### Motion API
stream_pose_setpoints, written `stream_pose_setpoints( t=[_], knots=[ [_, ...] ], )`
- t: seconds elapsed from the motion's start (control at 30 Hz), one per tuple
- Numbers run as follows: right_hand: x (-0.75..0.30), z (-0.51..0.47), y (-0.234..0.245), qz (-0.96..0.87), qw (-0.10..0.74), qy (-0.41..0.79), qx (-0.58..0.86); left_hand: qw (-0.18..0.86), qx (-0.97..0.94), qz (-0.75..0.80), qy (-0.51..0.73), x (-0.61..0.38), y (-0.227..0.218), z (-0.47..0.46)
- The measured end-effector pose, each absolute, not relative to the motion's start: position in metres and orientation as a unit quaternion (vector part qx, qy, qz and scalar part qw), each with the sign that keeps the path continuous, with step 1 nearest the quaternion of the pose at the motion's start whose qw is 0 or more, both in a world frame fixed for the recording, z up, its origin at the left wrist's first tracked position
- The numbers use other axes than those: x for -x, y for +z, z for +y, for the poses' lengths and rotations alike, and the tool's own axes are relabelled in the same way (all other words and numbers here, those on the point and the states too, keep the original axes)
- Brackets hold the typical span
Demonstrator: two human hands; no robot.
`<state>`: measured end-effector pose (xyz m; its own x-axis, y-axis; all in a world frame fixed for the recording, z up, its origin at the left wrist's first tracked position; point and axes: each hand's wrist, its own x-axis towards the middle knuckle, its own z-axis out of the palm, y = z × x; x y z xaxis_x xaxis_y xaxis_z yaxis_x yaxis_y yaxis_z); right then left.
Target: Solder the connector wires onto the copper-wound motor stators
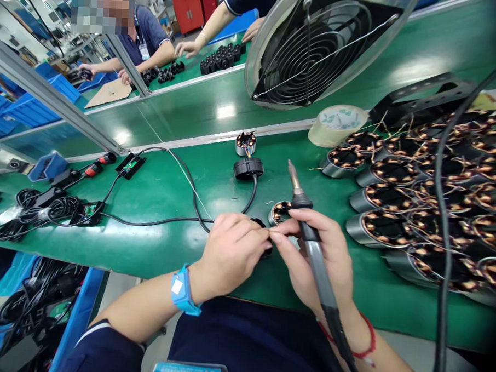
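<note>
My right hand (331, 255) is wrapped round a soldering iron (317, 263), its metal tip pointing up and away. The thumb and forefinger of that hand pinch together close against my left fingertips; what lies between them is too small to make out. My left hand (231, 254) is closed over a black part (265, 251), mostly hidden under the fingers. A thin pale strand (183, 169) and a black cable (194, 194) run toward my left hand. Just beyond the fingertips stands a small copper-wound motor stator (278, 212), partly covered by my right hand.
Farther off, a stator (245, 145) is wired to a black cap (249, 168). Rows of stators (389, 197) stand at right, near a tape roll (339, 126) and a fan (315, 52). Cables with circuit boards (88, 212) lie left. A blue bin (82, 316) sits below; co-workers work opposite.
</note>
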<state>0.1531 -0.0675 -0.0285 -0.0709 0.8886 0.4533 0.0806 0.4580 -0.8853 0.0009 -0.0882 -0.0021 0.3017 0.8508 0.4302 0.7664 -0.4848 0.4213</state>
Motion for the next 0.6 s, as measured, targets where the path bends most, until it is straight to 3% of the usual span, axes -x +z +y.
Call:
stream_pose_setpoints(
  t=[0.17,0.3,0.47,0.6],
  knots=[
    [-0.153,-0.070,-0.036,-0.599,0.561,0.381,0.426,0.263,-0.706,0.530,0.389,0.000,0.003,-0.080],
    [-0.158,-0.069,-0.035,-0.647,0.535,0.345,0.419,0.396,-0.636,0.566,0.344,0.008,0.004,-0.066],
    [-0.176,-0.066,-0.025,-0.699,0.498,0.279,0.430,0.421,-0.633,0.588,0.277,0.014,0.000,-0.045],
    [-0.188,-0.063,-0.023,-0.662,0.565,0.235,0.432,0.420,-0.626,0.596,0.276,0.011,-0.001,-0.034]
  ],
)
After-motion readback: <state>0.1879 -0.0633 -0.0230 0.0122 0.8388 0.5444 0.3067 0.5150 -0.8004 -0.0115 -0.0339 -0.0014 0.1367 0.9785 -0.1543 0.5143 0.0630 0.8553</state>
